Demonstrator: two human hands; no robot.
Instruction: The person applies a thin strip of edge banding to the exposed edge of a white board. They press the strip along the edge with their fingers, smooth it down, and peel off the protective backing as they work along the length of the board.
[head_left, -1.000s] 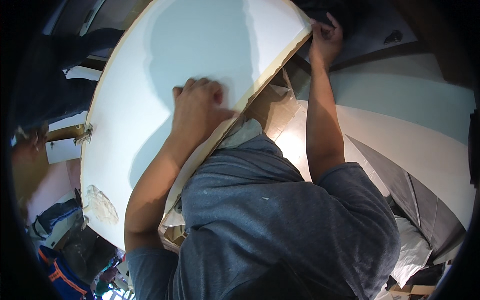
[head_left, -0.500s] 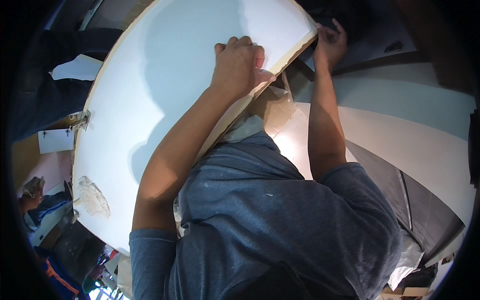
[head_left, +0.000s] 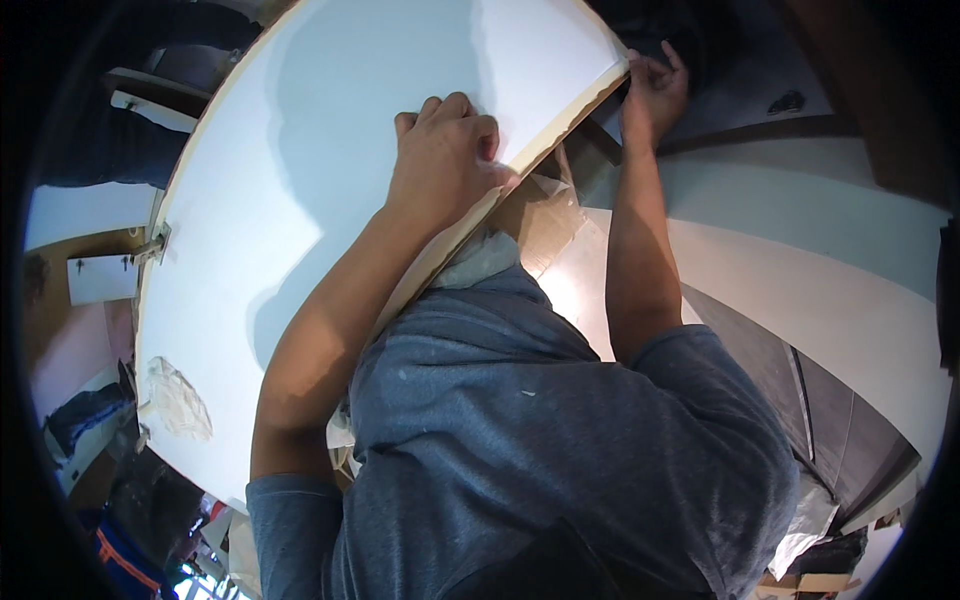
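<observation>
A large white panel (head_left: 222, 190) with a tan strip (head_left: 560, 130) along its edge lies in front of me. My left hand (head_left: 437, 160) rests on its near side, fingers curled in and thumb against the strip. Anything inside those fingers is hidden. Farther along the same edge, at the far right corner, my right hand (head_left: 655, 92) pinches the strip between thumb and forefinger. Its other fingers are raised.
A crumpled pale sheet (head_left: 178, 400) lies on the panel's left part. A metal clip (head_left: 155, 243) sits at the panel's left rim. On the right there is a big curved pale surface (head_left: 780, 260). Brown paper (head_left: 535, 215) shows beneath the near edge.
My left hand has slid nearer and leftward along the panel's edge. My right hand stays at the corner. The whole view has shifted slightly.
</observation>
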